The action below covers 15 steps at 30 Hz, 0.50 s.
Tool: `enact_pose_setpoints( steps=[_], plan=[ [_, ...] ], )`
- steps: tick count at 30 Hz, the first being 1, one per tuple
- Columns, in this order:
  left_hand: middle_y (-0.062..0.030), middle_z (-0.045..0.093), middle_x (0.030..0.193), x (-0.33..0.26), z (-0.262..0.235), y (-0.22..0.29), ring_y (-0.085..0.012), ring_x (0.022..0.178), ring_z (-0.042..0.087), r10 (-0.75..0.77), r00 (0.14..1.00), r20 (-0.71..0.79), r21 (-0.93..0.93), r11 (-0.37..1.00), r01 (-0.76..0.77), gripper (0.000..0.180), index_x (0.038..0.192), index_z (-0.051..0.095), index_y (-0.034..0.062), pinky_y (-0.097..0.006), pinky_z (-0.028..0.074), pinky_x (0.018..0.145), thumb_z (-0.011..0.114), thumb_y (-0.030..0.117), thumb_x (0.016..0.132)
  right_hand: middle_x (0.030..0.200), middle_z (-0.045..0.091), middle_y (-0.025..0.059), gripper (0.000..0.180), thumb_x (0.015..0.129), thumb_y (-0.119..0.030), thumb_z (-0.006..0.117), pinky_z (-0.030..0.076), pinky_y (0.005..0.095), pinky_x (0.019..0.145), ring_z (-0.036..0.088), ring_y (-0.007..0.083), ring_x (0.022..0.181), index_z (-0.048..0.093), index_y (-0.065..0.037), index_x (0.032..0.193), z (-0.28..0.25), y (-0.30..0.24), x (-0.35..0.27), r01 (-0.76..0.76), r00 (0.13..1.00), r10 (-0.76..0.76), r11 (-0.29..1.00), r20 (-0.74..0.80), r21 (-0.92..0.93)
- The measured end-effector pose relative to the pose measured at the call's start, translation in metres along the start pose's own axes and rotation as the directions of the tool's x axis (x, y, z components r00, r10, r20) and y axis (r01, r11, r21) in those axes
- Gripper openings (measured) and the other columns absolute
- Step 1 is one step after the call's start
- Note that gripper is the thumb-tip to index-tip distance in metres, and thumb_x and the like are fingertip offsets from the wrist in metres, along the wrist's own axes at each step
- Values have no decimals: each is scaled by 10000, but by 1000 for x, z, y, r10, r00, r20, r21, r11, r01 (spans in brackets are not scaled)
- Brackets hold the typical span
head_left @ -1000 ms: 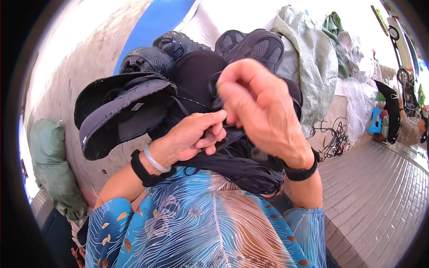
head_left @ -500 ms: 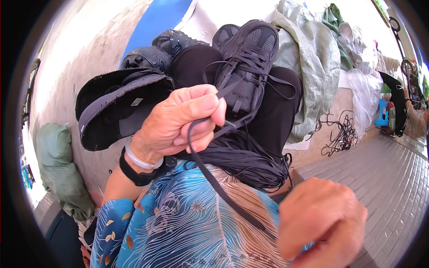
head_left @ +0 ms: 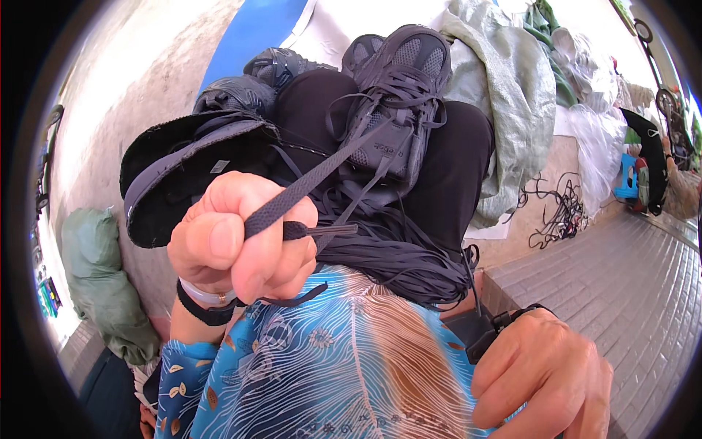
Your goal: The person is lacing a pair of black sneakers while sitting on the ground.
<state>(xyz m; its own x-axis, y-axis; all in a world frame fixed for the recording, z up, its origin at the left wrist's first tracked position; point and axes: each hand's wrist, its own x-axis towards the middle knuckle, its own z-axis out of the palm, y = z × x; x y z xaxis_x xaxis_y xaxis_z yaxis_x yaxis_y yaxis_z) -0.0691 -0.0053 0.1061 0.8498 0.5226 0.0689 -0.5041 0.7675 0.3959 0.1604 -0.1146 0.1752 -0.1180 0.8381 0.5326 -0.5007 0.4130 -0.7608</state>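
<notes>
Grey paving bricks (head_left: 629, 293) run along the right and pale sacks (head_left: 504, 95) are heaped behind; from my feed the work sits on the person's lap, over black trousers and a blue patterned shirt. On the lap rests a dark grey mesh sports shoe (head_left: 398, 102), toe pointing away, with a thick bundle of loose dark laces (head_left: 395, 252) lying just below it. A flat dark grey shoelace (head_left: 314, 183) runs taut from the shoe's eyelets down and to the left, its long axis slanting toward the viewer, into the left hand (head_left: 238, 245). That hand is curled shut on the lace, thumb pressing it against the forefinger, the stiff tip poking out to the right. The right hand (head_left: 545, 377) hangs low at the right, well apart from the lace; its fingers look loosely curled, and I cannot tell whether they hold anything. So the left hand is nearer, and the shoe lies up and right of its fingers. A second dark shoe (head_left: 190, 172) lies on its side just left.
</notes>
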Motion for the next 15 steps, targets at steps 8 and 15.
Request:
enact_pose_setpoints(
  steps=[8, 15],
  plan=[
    [-94, 511, 604, 6, 5, -9, -139, 481, 433, -33, 996, 82, -45, 998, 36, 369, 673, 594, -37, -281, 325, 407, 535, 222, 929, 1115, 588, 124, 477, 662, 8, 731, 519, 344, 738, 617, 261, 915, 625, -40, 1125, -43, 78, -9, -167, 941, 338, 516, 20, -840],
    [-81, 564, 662, 13, 5, -5, -189, 643, 536, 185, 979, 82, 168, 966, -196, 422, 639, 588, 93, -355, 501, 670, 457, 305, 980, 890, 603, 45, 235, 656, -142, 726, 408, 414, 894, 556, 268, 943, 662, -84, 875, -37, 108, -8, 138, 921, 313, 293, 232, -946]
  ],
)
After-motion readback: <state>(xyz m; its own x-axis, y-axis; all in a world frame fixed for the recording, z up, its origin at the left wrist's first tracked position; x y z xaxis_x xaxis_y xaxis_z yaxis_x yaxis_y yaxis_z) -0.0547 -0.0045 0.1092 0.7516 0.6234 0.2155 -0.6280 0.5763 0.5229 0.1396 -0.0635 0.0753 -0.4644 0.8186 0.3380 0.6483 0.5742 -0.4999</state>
